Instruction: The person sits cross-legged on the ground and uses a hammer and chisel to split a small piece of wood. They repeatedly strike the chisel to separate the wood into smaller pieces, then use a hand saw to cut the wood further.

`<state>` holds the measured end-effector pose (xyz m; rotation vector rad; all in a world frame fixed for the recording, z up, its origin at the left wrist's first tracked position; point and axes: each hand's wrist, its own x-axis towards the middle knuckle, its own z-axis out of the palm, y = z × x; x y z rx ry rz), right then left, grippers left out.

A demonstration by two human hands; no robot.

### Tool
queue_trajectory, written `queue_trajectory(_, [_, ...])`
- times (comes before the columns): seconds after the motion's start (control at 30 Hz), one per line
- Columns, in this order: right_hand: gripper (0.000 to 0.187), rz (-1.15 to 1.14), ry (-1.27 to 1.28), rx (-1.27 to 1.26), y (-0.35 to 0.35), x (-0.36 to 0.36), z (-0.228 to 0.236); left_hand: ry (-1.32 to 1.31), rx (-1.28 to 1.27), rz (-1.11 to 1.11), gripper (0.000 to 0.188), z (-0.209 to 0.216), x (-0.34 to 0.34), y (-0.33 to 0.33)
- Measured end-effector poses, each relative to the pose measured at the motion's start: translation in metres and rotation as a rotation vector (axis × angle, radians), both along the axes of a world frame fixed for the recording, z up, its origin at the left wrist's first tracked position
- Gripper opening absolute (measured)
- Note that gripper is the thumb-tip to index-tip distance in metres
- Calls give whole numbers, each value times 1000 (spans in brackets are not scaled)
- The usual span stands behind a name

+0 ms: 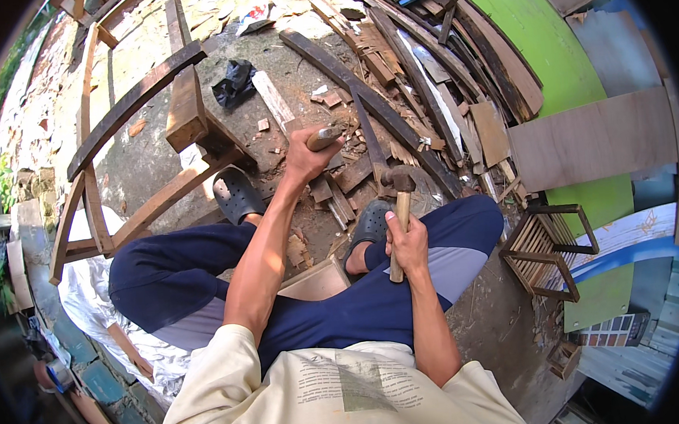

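My left hand is closed around a short, thick wooden-handled tool, raised over scraps of wood between my feet. The handle's end is visible, but its working end is hidden. A hammer stands nearly upright in my right hand, above my right thigh. Its dark metal head is at the top, and my fingers wrap its pale wooden handle. Short wood pieces lie on the ground below my hands. Beyond them, a long dark beam runs diagonally, with a narrow dark strip beside it.
A wooden frame stands at my left, near my knee. Stacked planks lie at the far right beside a green panel. A small slatted wooden rack sits by my right knee. A black plastic bag lies ahead.
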<state>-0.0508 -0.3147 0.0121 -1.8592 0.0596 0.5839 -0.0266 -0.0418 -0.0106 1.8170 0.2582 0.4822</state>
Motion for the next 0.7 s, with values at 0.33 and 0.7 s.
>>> queue_trajectory(0.33, [38, 63, -72, -115, 4, 2, -1, 11, 0, 66, 30, -44, -1, -15])
queue_trajectory(0.7, [44, 768, -14, -747, 63, 114, -20, 422, -241, 456, 39, -5, -34, 34])
